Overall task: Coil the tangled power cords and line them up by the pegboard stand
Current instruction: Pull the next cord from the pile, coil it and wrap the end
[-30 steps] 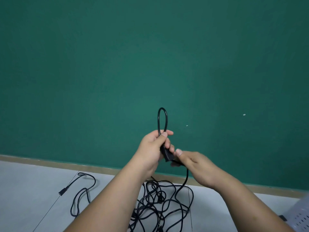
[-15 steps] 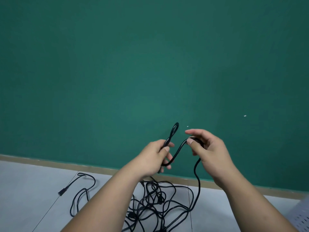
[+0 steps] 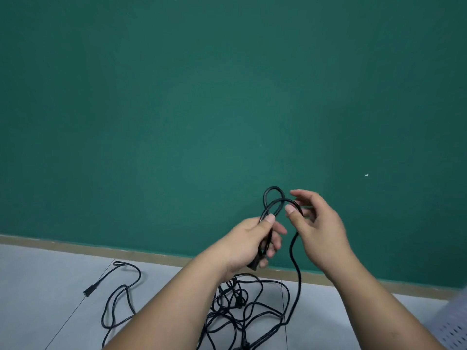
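head view. the left hand (image 3: 249, 245) gripped a black power cord (image 3: 295, 261) in a curled fist, with the thumb pressed down on the strands. the cord's plug end (image 3: 253, 266) stuck out beneath the fist, and a small loop (image 3: 272, 192) stood up above it. from the fist a second arc of the same cord ran right into the right hand (image 3: 319, 229). it passed through the gap between thumb and loosely curved fingers, which were part spread around it; how firmly they held could not be told. the cord then hung down to a tangled pile of cords (image 3: 240, 309) on the grey tiled floor (image 3: 38, 286), near the person and under both forearms. a separate black cord (image 3: 121, 296) lay loose on the floor to the left, its plug (image 3: 88, 291) at the far left end. a green wall (image 3: 177, 97) with a tan skirting strip (image 3: 101, 250) stood behind. a corner of the white pegboard stand (image 3: 452, 324) showed at the near right edge, well apart from the pile.
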`<state>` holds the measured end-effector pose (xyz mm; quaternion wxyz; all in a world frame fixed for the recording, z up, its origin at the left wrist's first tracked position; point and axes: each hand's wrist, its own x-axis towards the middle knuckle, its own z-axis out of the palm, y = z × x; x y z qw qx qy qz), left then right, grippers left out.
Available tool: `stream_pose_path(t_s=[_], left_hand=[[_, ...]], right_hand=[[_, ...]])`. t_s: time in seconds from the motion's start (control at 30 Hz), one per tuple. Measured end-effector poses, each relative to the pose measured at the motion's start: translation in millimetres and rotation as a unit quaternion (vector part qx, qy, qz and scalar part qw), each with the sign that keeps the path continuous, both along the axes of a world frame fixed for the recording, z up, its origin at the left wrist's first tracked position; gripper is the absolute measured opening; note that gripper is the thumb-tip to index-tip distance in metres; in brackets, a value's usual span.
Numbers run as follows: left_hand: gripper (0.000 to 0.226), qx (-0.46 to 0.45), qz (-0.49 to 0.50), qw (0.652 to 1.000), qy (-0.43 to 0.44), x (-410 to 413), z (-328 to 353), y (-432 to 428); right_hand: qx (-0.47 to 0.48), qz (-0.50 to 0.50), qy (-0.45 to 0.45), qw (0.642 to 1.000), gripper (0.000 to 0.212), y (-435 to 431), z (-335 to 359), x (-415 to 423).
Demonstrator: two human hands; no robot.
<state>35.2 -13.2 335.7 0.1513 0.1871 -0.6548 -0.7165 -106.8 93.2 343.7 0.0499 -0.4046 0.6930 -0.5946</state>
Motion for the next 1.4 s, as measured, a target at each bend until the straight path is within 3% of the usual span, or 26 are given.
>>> stream_pose_path(t_s=[0.13, 0.3, 0.4, 0.67, 0.8, 1.0, 1.3, 1.4], left_hand=[[0.045, 0.036, 0.082, 0.994, 0.056, 2, 9, -4], [0.045, -0.012, 0.1, 0.992, 0.073, 4, 12, -2], [0.04, -0.057, 0.085, 0.992, 0.068, 3, 9, 1], [0.034, -0.044, 0.015, 0.997, 0.054, 4, 13, 16], [0.032, -0.092, 0.0, 0.995, 0.029, 1, 7, 15], [0.032, -0.026, -0.024, 0.998, 0.046, -4, 1, 11], [0.029, -0.141, -0.028, 0.989, -0.044, 2, 5, 3], [0.028, -0.096, -0.026, 0.994, -0.041, 2, 6, 3]], right_hand=[[0.05, 0.046, -0.084, 0.994, 0.012, 3, -4, -3], [-0.078, 0.08, -0.176, 0.978, 0.016, 3, 12, 11], [-0.107, 0.062, -0.165, 0.978, 0.022, 2, 15, 18], [-0.082, 0.014, -0.164, 0.983, 0.021, 0, 16, 29], [-0.045, -0.006, -0.098, 0.994, 0.019, 0, 12, 21], [-0.057, 0.062, -0.151, 0.985, 0.028, -1, 14, 17], [-0.031, 0.092, -0.159, 0.982, 0.019, 2, 11, 7], [-0.056, 0.1, -0.165, 0.98, 0.02, 0, 10, 11]])
